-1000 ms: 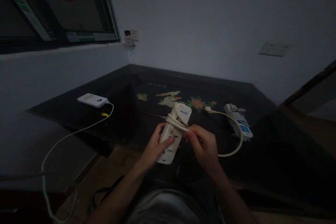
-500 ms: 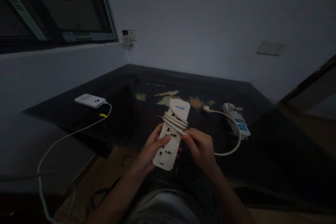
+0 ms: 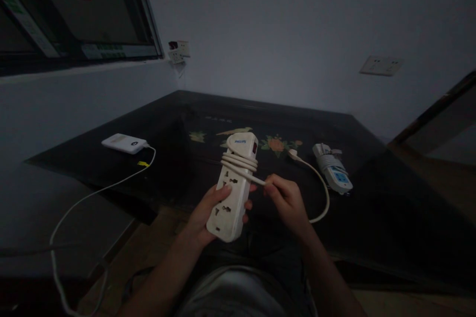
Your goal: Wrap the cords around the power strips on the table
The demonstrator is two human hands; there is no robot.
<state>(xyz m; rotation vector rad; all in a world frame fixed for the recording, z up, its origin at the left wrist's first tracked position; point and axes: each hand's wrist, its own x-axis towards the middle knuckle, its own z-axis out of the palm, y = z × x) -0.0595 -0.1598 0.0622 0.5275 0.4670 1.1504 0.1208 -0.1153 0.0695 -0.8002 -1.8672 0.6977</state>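
My left hand (image 3: 210, 210) is closed around the lower half of a white Philips power strip (image 3: 233, 185), held upright over my lap. Its white cord (image 3: 240, 162) is wound several times round the upper part of the strip. My right hand (image 3: 286, 200) pinches that cord just to the right of the strip. From my right hand the loose cord (image 3: 323, 197) loops out over the dark table and ends in a plug (image 3: 293, 154) lying on the tabletop.
A dark table (image 3: 372, 183) with a flower pattern stretches ahead. A second small power strip (image 3: 332, 173) with its cord bundled lies at the right. A white power bank (image 3: 124, 143) with a cable lies at the left. Wall sockets (image 3: 381, 65) sit on the walls.
The strip has turned more upright and shifted left in my left hand. Another turn of cord lies round it, and the loose loop on the table has grown shorter.
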